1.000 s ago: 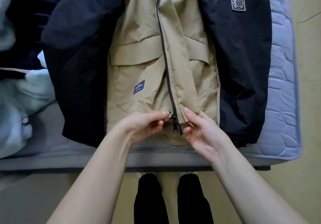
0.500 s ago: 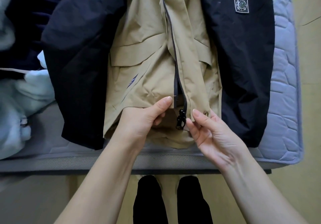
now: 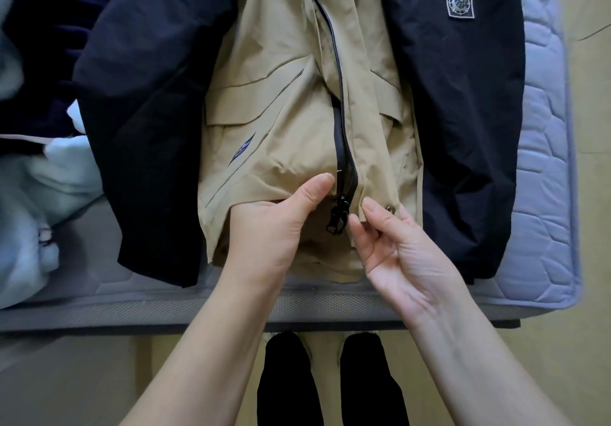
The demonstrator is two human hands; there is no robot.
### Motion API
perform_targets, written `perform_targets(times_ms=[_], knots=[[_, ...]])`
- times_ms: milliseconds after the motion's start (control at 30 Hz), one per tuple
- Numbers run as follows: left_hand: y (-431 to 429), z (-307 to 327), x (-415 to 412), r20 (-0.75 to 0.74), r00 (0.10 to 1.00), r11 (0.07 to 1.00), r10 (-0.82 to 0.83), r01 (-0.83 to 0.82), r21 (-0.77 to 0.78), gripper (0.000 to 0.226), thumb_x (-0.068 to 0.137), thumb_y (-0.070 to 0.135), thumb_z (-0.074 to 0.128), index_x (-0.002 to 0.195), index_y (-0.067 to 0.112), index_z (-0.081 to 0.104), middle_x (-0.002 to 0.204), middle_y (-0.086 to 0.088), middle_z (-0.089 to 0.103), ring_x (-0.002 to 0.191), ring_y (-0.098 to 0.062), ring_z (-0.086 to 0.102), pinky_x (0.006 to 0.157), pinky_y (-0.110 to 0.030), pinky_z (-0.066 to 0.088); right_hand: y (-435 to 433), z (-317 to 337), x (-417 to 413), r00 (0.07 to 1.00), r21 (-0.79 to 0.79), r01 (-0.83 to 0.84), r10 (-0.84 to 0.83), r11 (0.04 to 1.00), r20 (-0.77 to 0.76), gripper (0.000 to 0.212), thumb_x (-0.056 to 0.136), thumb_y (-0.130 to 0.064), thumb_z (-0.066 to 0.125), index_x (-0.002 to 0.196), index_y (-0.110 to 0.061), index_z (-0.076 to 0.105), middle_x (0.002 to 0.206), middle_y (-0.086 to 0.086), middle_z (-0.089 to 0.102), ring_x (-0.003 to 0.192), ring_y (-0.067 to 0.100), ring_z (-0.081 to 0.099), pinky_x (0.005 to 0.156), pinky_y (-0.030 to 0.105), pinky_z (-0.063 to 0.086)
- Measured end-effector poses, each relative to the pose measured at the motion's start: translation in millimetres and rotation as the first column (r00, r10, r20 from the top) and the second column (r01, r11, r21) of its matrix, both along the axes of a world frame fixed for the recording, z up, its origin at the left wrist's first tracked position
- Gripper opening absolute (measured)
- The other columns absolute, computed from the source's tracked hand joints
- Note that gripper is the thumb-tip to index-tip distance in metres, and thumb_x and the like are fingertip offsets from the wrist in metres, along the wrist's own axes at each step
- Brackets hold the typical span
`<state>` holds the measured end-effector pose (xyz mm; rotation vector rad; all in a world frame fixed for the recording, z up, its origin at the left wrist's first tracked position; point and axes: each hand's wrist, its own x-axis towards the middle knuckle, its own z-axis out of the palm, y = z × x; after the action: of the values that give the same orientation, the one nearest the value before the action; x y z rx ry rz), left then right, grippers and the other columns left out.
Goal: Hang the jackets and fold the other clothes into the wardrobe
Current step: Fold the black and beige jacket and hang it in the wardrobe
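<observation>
A tan jacket (image 3: 284,101) with dark navy sleeves lies front-up on the bed, its hem toward me. Its black zipper (image 3: 340,108) runs down the middle, and the slider with its pull (image 3: 339,212) sits near the hem. My left hand (image 3: 271,230) grips the left front panel beside the zipper, thumb on top and fingers tucked under the cloth. My right hand (image 3: 393,247) pinches the right front edge just beside the slider, next to a metal snap (image 3: 390,209).
The bed's mattress (image 3: 542,194) with a lilac quilted cover reaches to the right edge, with yellowish floor beyond. Light blue clothes (image 3: 36,200) and dark garments (image 3: 36,61) are piled at the left. My legs in black trousers (image 3: 330,379) stand against the bed's front edge.
My left hand has slid under the left panel and lifted it, bunching the hem upward. My right hand shifted to the right edge by the slider. The zipper's lower end now gapes a little.
</observation>
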<state>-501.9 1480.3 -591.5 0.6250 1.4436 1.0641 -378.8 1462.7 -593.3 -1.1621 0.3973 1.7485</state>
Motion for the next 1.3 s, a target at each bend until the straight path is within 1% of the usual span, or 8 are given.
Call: perform_targets(times_ms=[133, 200, 300, 433, 800, 1000, 1100, 1300], knots=[[-2, -3, -1, -0.020, 1.000, 1.000, -0.001, 0.001, 0.008, 0.019, 0.074, 0.009, 0.077, 0.088, 0.021, 0.075, 0.097, -0.003, 0.074, 0.095, -0.019, 0.070, 0.088, -0.037, 0.053, 2, 3, -4, 1.000, -0.009, 0.021, -0.021, 1.000, -0.004, 0.025, 0.063, 0.004, 0.062, 0.086, -0.007, 0.060, 0.069, 0.003, 0.069, 0.060, 0.010, 0.068, 0.059, 0.021, 0.058], [-2, -2, 0, -0.026, 1.000, 1.000, 0.004, -0.004, 0.004, 0.018, 0.075, 0.008, 0.075, 0.089, 0.019, 0.073, 0.095, -0.002, 0.074, 0.092, -0.017, 0.070, 0.086, -0.034, 0.054, 3, 4, -5, 0.999, -0.014, 0.040, -0.040, 0.999, 0.001, 0.025, 0.063, 0.005, 0.063, 0.085, -0.007, 0.060, 0.069, 0.004, 0.068, 0.060, 0.010, 0.067, 0.058, 0.021, 0.058], [0, 0, 1, -0.015, 0.999, 0.999, 0.033, -0.033, 0.008, 0.013, 0.072, 0.013, 0.074, 0.084, 0.018, 0.071, 0.075, 0.010, 0.069, 0.068, -0.001, 0.063, 0.067, -0.017, 0.049, 3, 3, -6, 0.999, -0.016, 0.053, -0.052, 0.998, 0.010, 0.026, 0.062, 0.004, 0.064, 0.086, -0.007, 0.060, 0.069, 0.003, 0.067, 0.062, 0.010, 0.067, 0.058, 0.022, 0.058], [1, 2, 2, 0.037, 0.997, 0.997, 0.072, -0.072, 0.002, 0.006, 0.067, 0.016, 0.074, 0.073, 0.018, 0.073, 0.065, 0.012, 0.065, 0.059, 0.001, 0.058, 0.059, -0.014, 0.046, 3, 2, -6, 0.998, -0.026, 0.067, -0.066, 0.997, 0.014, 0.027, 0.062, 0.003, 0.064, 0.087, -0.007, 0.059, 0.067, 0.002, 0.066, 0.059, 0.008, 0.066, 0.058, 0.021, 0.057], [-3, -2, 5, -0.034, 0.998, 0.998, 0.061, -0.059, 0.036, 0.015, 0.072, 0.015, 0.076, 0.085, 0.018, 0.071, 0.078, 0.009, 0.068, 0.072, -0.001, 0.060, 0.072, -0.021, 0.048, 5, 7, -8, 0.993, -0.040, 0.116, -0.115, 0.992, 0.024, 0.029, 0.060, 0.004, 0.065, 0.087, -0.005, 0.058, 0.063, 0.002, 0.066, 0.057, 0.008, 0.066, 0.058, 0.021, 0.058], [-6, -6, 2, -0.090, 0.995, 0.999, -0.037, 0.040, 0.029, 0.018, 0.079, 0.008, 0.075, 0.085, 0.024, 0.075, 0.096, -0.002, 0.074, 0.094, -0.018, 0.070, 0.090, -0.041, 0.054, 6, 5, -7, 0.984, -0.071, 0.156, -0.149, 0.985, 0.093, 0.034, 0.059, 0.002, 0.067, 0.092, -0.004, 0.059, 0.065, 0.002, 0.067, 0.058, 0.008, 0.066, 0.054, 0.017, 0.055], [-6, -8, -3, -0.125, 0.987, 0.994, -0.104, 0.108, 0.028, 0.016, 0.079, 0.009, 0.075, 0.086, 0.024, 0.075, 0.097, -0.002, 0.074, 0.097, -0.019, 0.069, 0.093, -0.048, 0.052, 5, 2, -8, 0.979, -0.093, 0.173, -0.161, 0.981, 0.123, 0.027, 0.070, 0.006, 0.067, 0.094, -0.004, 0.059, 0.066, 0.001, 0.066, 0.058, 0.007, 0.066, 0.053, 0.015, 0.054], [-14, -21, -9, -0.140, 0.965, 0.974, -0.223, 0.216, -0.062, 0.018, 0.079, 0.014, 0.076, 0.097, 0.011, 0.071, 0.096, -0.001, 0.074, 0.094, -0.016, 0.070, 0.091, -0.041, 0.053, 2, -10, -10, 0.968, -0.151, 0.216, -0.192, 0.965, 0.163, 0.016, 0.080, 0.008, 0.064, 0.088, -0.005, 0.061, 0.063, 0.000, 0.068, 0.057, 0.006, 0.067, 0.051, 0.013, 0.051]])
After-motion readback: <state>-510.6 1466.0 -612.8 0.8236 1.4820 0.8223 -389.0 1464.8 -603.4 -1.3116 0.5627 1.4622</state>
